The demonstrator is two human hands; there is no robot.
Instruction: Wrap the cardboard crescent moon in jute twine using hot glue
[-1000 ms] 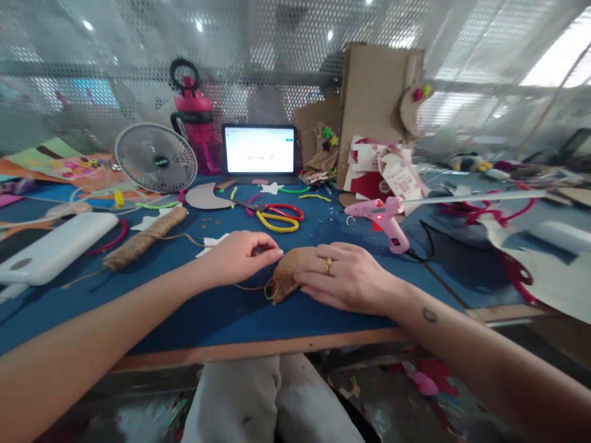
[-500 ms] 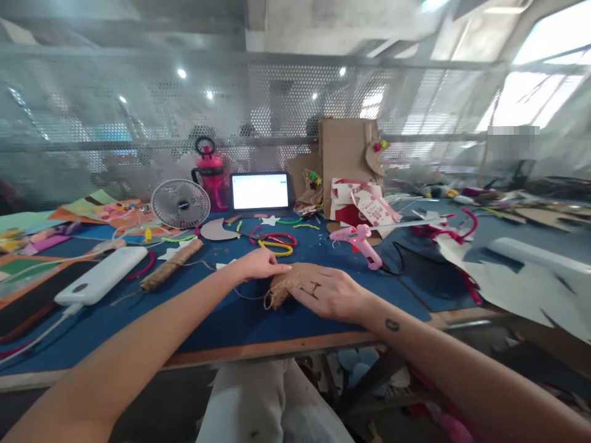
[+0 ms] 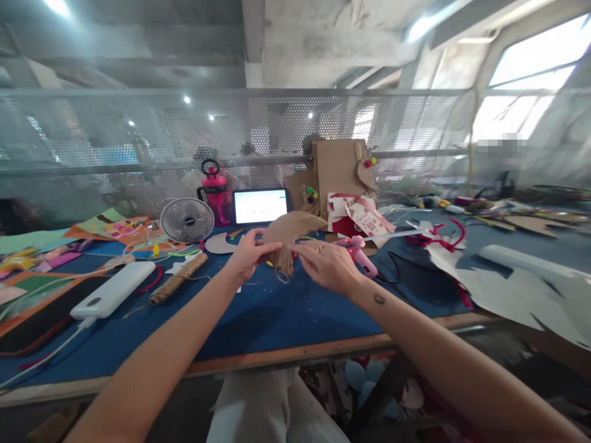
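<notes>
A brown cardboard crescent (image 3: 292, 226) is raised above the blue tabletop, its lower end wrapped in twine (image 3: 284, 261) with a small loop hanging off. My left hand (image 3: 249, 253) pinches its left side between thumb and fingers. On the other side my right hand (image 3: 331, 266), with a ring on one finger, has its fingertips closed at the edge of the wrapped end; the exact grip is partly hidden. A twine strand runs left from the piece toward a twine roll (image 3: 179, 279) lying on the table.
Right of my hands lies a pink glue gun (image 3: 365, 261) with its dark cord. A white power bank (image 3: 113, 289), a small fan (image 3: 187, 220), a pink bottle (image 3: 215, 192) and a lit tablet (image 3: 261, 206) stand or lie left and behind. Cut white sheets (image 3: 503, 292) cover the right side.
Both hands have lifted the cardboard crescent off the table and turned it, so its pointed tip now faces right. My view has tilted slightly upward.
</notes>
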